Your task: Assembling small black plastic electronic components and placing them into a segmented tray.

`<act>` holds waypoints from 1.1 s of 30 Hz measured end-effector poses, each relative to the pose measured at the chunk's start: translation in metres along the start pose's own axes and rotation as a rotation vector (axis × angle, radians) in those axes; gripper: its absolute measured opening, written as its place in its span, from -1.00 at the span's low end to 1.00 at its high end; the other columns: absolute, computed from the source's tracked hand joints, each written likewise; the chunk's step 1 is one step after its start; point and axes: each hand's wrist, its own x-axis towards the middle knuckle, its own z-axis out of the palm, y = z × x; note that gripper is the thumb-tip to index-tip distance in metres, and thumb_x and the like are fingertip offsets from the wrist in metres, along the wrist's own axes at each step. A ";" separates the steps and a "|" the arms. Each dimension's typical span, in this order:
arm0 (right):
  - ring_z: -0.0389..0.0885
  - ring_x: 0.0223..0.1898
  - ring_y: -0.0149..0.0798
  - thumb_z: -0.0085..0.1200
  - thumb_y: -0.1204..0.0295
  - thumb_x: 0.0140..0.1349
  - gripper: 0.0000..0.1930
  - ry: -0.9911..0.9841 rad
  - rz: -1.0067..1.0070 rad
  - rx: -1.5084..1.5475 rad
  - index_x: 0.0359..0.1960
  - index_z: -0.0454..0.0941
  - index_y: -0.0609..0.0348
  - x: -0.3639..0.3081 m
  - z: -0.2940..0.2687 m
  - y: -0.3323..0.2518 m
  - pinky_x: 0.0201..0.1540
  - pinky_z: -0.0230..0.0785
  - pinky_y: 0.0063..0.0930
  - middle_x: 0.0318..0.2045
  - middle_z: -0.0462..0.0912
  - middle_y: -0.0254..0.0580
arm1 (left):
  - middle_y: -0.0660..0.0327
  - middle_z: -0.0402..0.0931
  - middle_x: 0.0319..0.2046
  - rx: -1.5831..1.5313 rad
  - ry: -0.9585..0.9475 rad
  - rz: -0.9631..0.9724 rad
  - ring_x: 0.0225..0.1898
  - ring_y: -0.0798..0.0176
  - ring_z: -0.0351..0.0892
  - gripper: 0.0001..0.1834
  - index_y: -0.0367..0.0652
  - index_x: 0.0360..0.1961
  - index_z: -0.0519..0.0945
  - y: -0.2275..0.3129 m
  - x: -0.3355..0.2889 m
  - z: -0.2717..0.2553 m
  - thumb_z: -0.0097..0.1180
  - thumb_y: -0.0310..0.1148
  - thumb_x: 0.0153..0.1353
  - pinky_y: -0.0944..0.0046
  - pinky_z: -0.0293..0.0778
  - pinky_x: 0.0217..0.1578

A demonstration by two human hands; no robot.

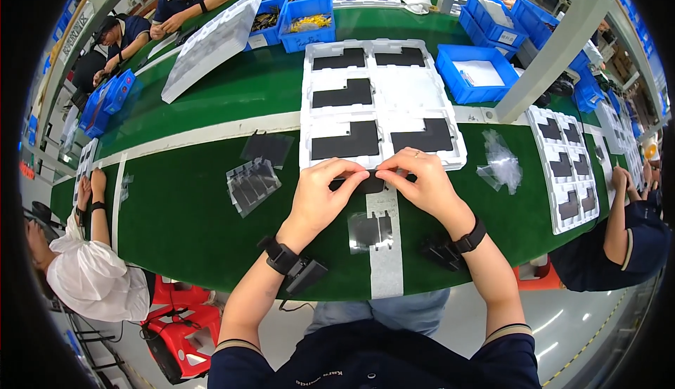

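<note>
My left hand [325,190] and my right hand [426,186] meet at the near edge of a white compartment tray [411,93]. Both pinch the upper edge of a small black flat part [370,183], one hand at each end; my fingers partly cover it. Several black L-shaped flat pieces [344,141] lie in the tray, and its middle right compartment holds none. Just below my hands a clear film sheet with dark strips [370,232] lies across a pale strip [387,276] on the green table.
Left of the tray lie film sheets with dark strips [253,183] and a dark sheet [267,148]. Crumpled clear film [500,164] is on the right. Blue bins [308,34] and a grey post [555,48] stand beyond. Another filled tray [564,167] lies near a co-worker at right.
</note>
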 end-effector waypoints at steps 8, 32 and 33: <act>0.53 -0.44 -0.25 0.18 0.44 0.01 -0.88 -0.023 0.035 -0.040 -0.41 0.54 0.16 -0.002 0.001 -0.001 -0.45 0.42 -0.49 -0.51 0.56 -0.23 | 0.12 0.58 -0.50 0.014 -0.008 -0.002 -0.46 0.27 0.60 -0.91 -0.29 -0.44 0.60 0.001 0.002 0.000 0.21 -0.52 -0.02 0.40 0.49 -0.40; 0.54 -0.49 -0.27 0.21 0.50 -0.05 -0.89 0.060 -0.016 -0.021 -0.44 0.57 0.17 -0.002 0.010 0.006 -0.47 0.39 -0.50 -0.55 0.56 -0.21 | 0.18 0.56 -0.49 0.015 0.009 0.028 -0.48 0.29 0.54 -0.85 -0.26 -0.40 0.59 -0.006 -0.002 0.000 0.23 -0.55 -0.06 0.41 0.45 -0.45; 0.54 -0.49 -0.27 0.21 0.49 -0.05 -0.89 0.064 -0.011 -0.023 -0.44 0.58 0.17 -0.002 0.009 0.006 -0.47 0.40 -0.51 -0.54 0.57 -0.20 | 0.17 0.57 -0.48 0.015 0.013 0.050 -0.48 0.28 0.55 -0.86 -0.26 -0.41 0.59 -0.005 -0.001 0.000 0.23 -0.55 -0.07 0.41 0.45 -0.45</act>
